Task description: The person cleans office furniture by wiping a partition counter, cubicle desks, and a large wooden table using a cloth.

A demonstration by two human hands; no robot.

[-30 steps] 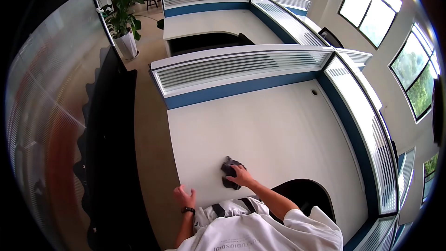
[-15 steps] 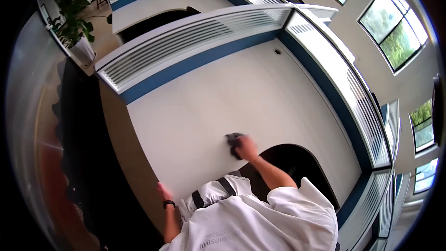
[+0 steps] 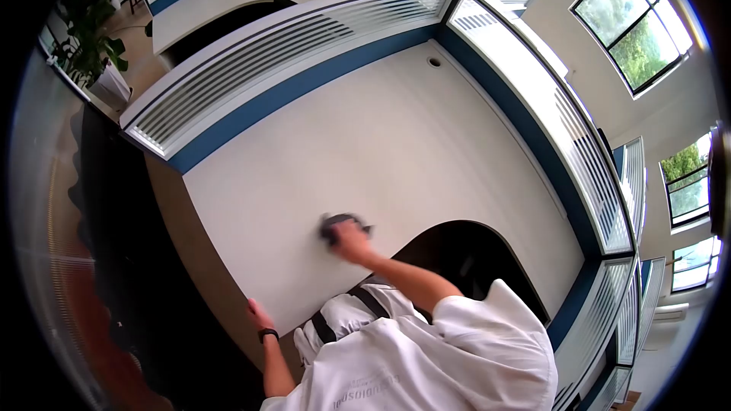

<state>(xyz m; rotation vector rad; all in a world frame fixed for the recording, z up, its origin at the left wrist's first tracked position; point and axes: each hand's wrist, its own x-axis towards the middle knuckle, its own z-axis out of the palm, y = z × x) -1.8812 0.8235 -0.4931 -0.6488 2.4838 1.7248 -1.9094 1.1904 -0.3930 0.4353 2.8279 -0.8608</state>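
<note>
A dark grey cloth [image 3: 332,227] lies bunched on the white desk [image 3: 335,137], under the fingers of my right hand [image 3: 352,242]. The hand is blurred, and its fingers press the cloth to the desktop. My left hand [image 3: 259,315], with a black band at the wrist, is at the desk's near left edge. Its fingers are seen edge-on, and whether they touch the edge is unclear.
Low partitions with blue panels [image 3: 304,87] and slatted glass border the desk's far and right sides. A dark curved cutout [image 3: 472,259] lies right of my body. At far left stand a potted plant [image 3: 87,38] and a dark panel.
The view has turned and shifted. My right hand and the cloth have moved left across the desk since half a second ago. My left hand remains by the edge.
</note>
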